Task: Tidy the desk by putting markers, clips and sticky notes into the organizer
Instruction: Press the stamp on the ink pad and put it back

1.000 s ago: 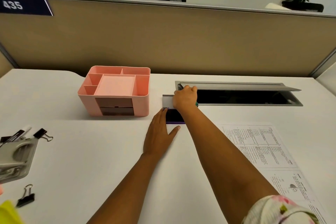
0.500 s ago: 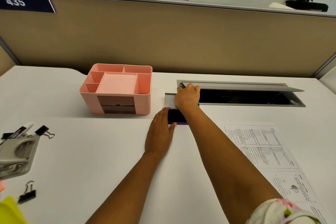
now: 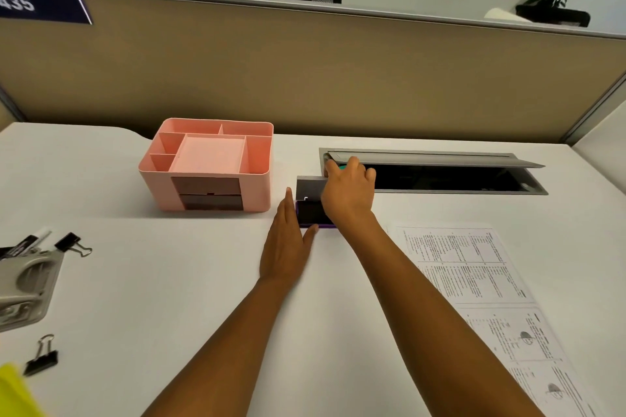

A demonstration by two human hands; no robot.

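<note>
Reaching by the cable slot [image 3: 440, 159], the right hand [image 3: 349, 189] is curled around something teal, probably a marker; the left hand [image 3: 288, 247] lies flat and open. Next it needs lifting into the pink organizer [image 3: 210, 162], just left.

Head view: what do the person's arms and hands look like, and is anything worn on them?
Both forearms are bare, and no watch, ring or glove shows on the left hand or the right hand. The only clothing in view is the edge of a sleeve at the bottom right corner, on the right upper arm: pale fabric with a pink and green floral print. The left arm shows no sleeve in frame.
</note>
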